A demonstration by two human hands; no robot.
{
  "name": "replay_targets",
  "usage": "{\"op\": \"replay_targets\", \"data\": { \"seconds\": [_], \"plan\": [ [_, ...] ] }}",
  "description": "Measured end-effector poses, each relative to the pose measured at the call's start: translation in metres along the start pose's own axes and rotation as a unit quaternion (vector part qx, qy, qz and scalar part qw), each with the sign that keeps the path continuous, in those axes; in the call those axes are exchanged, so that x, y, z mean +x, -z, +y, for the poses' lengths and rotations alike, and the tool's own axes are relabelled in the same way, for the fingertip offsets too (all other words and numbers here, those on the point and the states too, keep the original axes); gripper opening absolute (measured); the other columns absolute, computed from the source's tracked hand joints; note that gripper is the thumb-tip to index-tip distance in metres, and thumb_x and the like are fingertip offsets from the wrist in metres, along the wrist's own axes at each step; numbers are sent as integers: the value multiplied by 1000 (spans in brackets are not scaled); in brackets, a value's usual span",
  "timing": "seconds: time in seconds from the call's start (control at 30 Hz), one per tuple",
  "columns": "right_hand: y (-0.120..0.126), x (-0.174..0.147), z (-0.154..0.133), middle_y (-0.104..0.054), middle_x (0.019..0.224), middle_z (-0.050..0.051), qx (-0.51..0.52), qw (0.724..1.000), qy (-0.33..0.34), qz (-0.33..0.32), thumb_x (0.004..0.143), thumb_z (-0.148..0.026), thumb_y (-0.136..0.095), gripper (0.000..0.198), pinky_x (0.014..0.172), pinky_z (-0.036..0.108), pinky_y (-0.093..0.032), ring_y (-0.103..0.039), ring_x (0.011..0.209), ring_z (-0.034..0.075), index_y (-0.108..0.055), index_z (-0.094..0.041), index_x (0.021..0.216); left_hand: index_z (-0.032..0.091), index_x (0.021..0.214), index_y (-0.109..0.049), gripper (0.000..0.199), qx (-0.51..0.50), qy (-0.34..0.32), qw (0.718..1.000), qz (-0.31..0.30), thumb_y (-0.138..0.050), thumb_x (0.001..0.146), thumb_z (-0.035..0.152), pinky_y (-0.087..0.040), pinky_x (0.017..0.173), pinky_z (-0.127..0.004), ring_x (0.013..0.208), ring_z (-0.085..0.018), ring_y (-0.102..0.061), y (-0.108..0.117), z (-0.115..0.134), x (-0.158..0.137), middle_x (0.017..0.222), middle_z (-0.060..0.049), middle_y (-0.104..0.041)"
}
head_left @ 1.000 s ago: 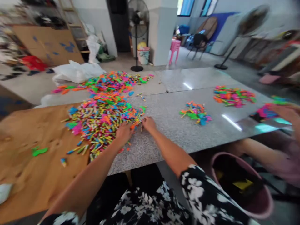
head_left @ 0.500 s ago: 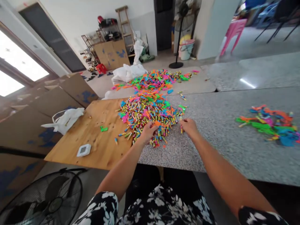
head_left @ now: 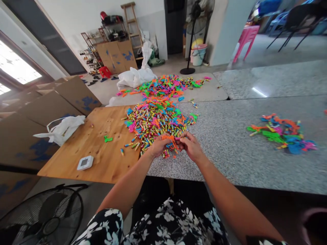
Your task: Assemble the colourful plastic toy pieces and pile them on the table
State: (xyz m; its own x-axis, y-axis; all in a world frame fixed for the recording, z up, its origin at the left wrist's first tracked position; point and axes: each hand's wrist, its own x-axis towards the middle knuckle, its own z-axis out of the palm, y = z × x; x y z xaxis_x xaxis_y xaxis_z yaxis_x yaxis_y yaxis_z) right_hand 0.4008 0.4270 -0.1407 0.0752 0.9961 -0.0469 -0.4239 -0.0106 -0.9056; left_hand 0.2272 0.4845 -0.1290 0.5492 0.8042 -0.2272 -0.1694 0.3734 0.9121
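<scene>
My left hand is closed on an orange plastic toy gun, held low over the near edge of the pile. At the gun's right end my right hand pinches a small pink-ended tube, which meets or nearly meets the gun; whether it is inside cannot be seen. Just beyond both hands spreads a heap of small, bright-wrapped tubes, with orange, green, blue and pink toy guns mixed in.
Another colourful heap lies farther back. To the right, a small group of toy guns rests on the speckled tabletop. A wooden board at left bears a white digital device, a green toy gun and a white bag.
My right hand has moved left from the heap's right edge, bringing a small tube to the orange toy gun in my left hand. The view has shifted slightly.
</scene>
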Motion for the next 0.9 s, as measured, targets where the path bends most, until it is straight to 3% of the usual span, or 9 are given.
{"op": "replay_targets", "data": {
  "seconds": [0.27,0.5,0.9],
  "plan": [
    [2,-2,-8,-64,62,-6,-45,998,25,36,73,-36,-74,26,54,27,-52,-58,53,13,-54,-24,84,17,95,-60,34,32,-60,998,3,-79,73,34,-43,55,-21,58,-9,-57,-10,4,-3,72,3,-65],
    [5,-7,-15,-65,61,-6,-48,999,6,1,73,-35,-68,23,48,24,-48,-55,48,12,-54,-25,88,20,98,-55,41,119,-49,992,-2,-77,79,49,-35,49,-20,49,-6,-47,-18,7,-9,69,5,-61],
    [9,-14,-20,-63,57,-4,-121,992,31,16,75,-34,-64,16,43,23,-45,-52,44,11,-65,-22,85,20,92,-55,37,268,-119,956,4,-67,90,55,-38,53,-22,53,-10,-49,-25,15,-16,64,5,-56]
  ]
}}
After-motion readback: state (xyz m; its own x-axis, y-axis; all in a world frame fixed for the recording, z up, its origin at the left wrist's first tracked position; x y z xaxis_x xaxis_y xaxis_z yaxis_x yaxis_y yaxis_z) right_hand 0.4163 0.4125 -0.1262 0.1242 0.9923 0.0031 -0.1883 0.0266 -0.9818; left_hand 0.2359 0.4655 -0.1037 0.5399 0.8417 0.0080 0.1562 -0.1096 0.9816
